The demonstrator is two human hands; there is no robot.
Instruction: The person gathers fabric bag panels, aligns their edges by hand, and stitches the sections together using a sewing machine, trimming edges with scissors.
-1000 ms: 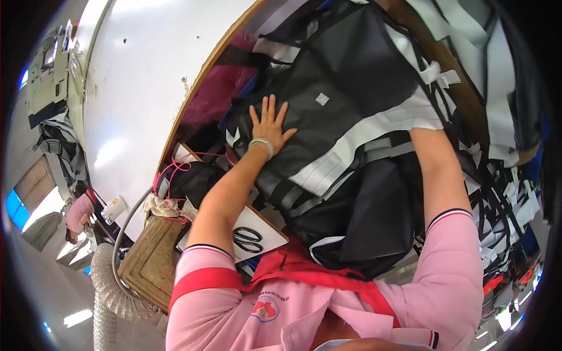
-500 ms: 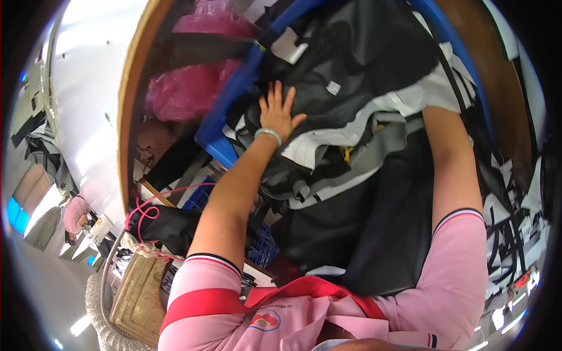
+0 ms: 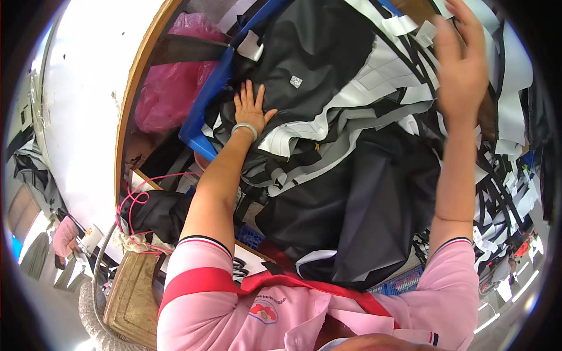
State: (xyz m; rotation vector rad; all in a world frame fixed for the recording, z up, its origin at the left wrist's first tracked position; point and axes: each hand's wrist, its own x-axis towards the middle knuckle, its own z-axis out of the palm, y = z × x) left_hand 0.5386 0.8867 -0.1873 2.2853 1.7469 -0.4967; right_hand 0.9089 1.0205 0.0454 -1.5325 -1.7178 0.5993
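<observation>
My left hand (image 3: 250, 108) lies flat on a large black leather-like sheet (image 3: 319, 44), fingers spread, a pale bangle round the wrist. The sheet has a white-grey backing (image 3: 351, 96) turned up along its ragged edge and a small white sticker on top. It lies heaped over a blue bin (image 3: 196, 126). My right hand (image 3: 462, 76) is raised at the far right, slightly blurred, its fingers apart and nothing visible in it. White and black strips (image 3: 401, 26) are beside it. More black sheeting (image 3: 369, 205) hangs in folds toward my body.
Pink plastic bags (image 3: 170, 93) sit left of the bin, inside a wooden-edged board (image 3: 120, 134). A pink cord (image 3: 137, 199) loops near a worn wooden board (image 3: 132, 292). Many cut scraps (image 3: 497, 205) hang at the right. Another person (image 3: 64, 237) is far left.
My right hand has come out from under the pale-backed edge and risen to the far right. My left hand stays flat on the sheet. The view has shifted a little to the right.
</observation>
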